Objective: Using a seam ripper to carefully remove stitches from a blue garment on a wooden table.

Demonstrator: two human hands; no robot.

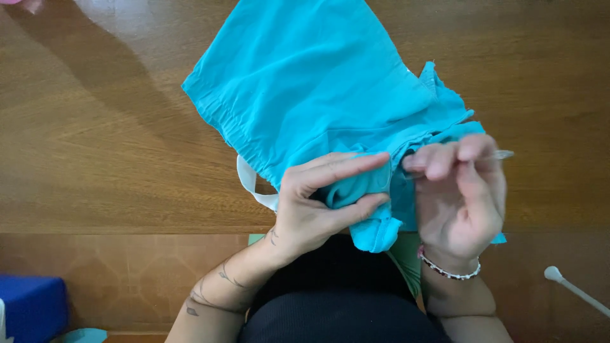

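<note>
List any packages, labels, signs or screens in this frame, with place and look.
None clearly in view. The nearest candidate is a blue box-like thing at the lower left edge, cut off by the frame; no label shows on it.

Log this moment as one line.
left hand: pinching blue cloth | right hand: holding thin tool at cloth edge | cloth on wooden table

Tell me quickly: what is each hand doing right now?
Left hand: closed, pinching a fold of the turquoise cloth.
Right hand: closed on a thin metal tool.
</note>
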